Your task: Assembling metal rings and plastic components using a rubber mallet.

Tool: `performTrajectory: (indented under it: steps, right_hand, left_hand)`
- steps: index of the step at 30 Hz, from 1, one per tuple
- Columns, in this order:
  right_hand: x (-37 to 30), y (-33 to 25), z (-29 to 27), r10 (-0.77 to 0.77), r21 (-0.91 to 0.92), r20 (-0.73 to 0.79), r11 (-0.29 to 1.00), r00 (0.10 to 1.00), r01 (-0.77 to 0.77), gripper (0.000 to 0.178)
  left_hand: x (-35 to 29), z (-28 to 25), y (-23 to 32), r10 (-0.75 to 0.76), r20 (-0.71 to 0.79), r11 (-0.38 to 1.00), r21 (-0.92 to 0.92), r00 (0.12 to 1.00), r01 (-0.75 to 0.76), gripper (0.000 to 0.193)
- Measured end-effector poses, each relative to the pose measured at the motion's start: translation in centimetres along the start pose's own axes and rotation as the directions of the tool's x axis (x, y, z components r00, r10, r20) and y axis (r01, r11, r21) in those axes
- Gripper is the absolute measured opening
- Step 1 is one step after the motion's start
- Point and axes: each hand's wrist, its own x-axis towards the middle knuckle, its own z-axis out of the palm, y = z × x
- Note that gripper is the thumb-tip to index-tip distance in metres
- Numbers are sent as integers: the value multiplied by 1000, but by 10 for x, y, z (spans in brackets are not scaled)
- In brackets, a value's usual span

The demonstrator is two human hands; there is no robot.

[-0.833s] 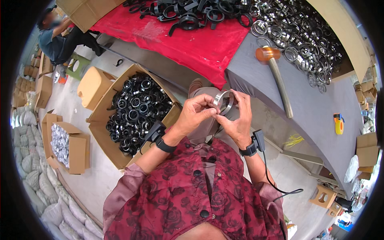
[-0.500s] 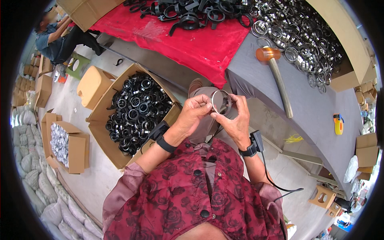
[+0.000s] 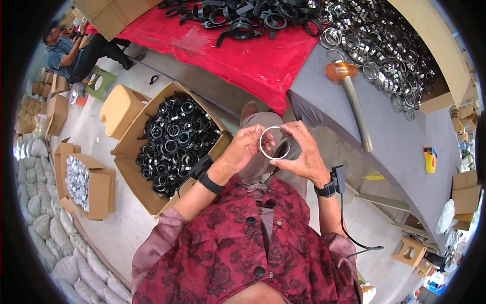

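Observation:
A thin silvery metal ring is held up in front of my body, its open round face turned toward me. My right hand grips its right side, thumb at the lower rim and fingers at the upper. At the left rim, my left hand is closed on it, with some fingertips showing through the opening. Below and to the left, a cardboard box holds many black rings with metal inserts. Black plastic ring parts lie heaped on the red cloth ahead.
A mallet with an orange head rests on the grey table. Loose metal rings spill from a carton at the far right. A yellow tool lies farther right. At far left, another person sits beside a green stool.
The ring has turned from a slanted angle to nearly face-on and dropped slightly. My right hand has shifted a little right and down; the left stays close to its place.

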Motion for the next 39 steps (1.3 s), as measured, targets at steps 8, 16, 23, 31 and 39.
performTrajectory:
  steps: [8,16,23,31,39]
  right_hand:
    - [7,-4,-6,-4,-14,41,1000,999,4,93]
    - [0,4,33,99,-5,-209,995,973,-103,92]
    - [8,9,18,176,9,-121,984,977,-176,85]
    - [28,20,4,161,110,-122,983,979,-148,75]
    - [40,57,-53,117,-148,-476,966,872,-210,73]
  left_hand:
    - [6,-15,4,-77,110,996,-35,991,81,20]
    - [-1,-9,-34,140,-58,990,-20,988,-141,6]
    - [6,-9,-44,116,-72,979,-159,991,-126,9]
    - [17,0,-28,66,-27,993,-101,997,-68,28]
    - [97,-37,128,771,10,152,968,636,-199,22]
